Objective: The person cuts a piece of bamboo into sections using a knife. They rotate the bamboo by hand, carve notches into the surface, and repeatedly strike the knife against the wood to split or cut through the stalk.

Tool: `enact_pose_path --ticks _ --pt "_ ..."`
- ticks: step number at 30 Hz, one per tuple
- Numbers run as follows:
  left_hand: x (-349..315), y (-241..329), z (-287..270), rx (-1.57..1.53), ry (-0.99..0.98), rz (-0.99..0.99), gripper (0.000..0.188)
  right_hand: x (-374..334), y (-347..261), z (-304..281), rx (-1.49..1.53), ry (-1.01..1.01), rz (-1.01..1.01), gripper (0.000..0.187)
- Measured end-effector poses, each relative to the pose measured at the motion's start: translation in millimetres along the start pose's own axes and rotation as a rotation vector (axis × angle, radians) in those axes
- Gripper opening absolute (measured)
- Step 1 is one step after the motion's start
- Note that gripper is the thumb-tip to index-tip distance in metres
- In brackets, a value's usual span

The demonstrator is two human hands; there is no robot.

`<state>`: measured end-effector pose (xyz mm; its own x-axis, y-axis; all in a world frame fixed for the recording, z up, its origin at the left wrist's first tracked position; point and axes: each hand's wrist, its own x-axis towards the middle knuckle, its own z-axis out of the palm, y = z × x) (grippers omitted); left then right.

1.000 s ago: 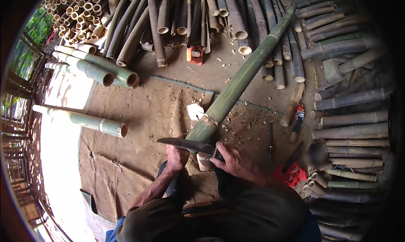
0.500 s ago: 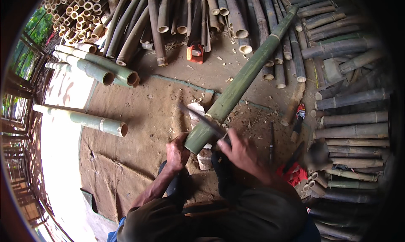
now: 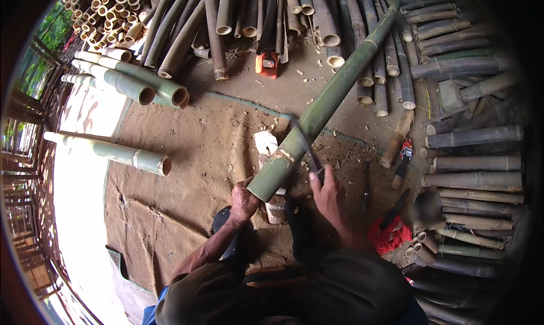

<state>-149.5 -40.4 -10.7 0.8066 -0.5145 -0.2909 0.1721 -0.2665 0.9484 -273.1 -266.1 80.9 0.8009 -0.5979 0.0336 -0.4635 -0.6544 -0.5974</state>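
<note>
A long green bamboo pole (image 3: 334, 95) slants from near my feet to the far right. Its near end lies over a pale wooden block (image 3: 265, 142). My left hand (image 3: 245, 202) is closed at the left side of that near end, its fingers partly hidden under the pole. In my right hand (image 3: 328, 197) is a machete, closed around its handle, which is mostly covered. The dark machete blade (image 3: 305, 142) points up and lies against or just over the pole's right side, beside a node (image 3: 283, 154) with pale scraped wood.
Several cut bamboo lengths (image 3: 107, 152) lie to the left on brown sacking (image 3: 175, 138). Stacked poles (image 3: 479, 179) line the right side and the back. An orange-handled saw (image 3: 266, 64) is at the back; a red cloth (image 3: 391, 234) is right of my legs.
The machete has moved up the pole, from across its near end to beyond the node, and its blade has swung from pointing left to pointing more upward. My left hand stays at the pole's end.
</note>
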Motion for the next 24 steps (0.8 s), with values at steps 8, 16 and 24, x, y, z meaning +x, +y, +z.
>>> enact_pose_path --ticks 8,16,24 --pt "3.1 -4.0 3.3 -0.197 -0.104 -0.135 0.025 -15.1 1.2 -5.2 0.023 -0.171 -0.107 0.041" --pt "-14.3 12.7 8.3 -0.573 -0.205 -0.26 0.023 -15.1 -1.4 -10.9 0.036 -0.29 -0.06 0.037" --pt "-13.7 -2.8 4.9 -0.499 -0.296 -0.205 0.034 -14.9 0.3 -11.3 -0.03 -0.215 -0.074 0.036"
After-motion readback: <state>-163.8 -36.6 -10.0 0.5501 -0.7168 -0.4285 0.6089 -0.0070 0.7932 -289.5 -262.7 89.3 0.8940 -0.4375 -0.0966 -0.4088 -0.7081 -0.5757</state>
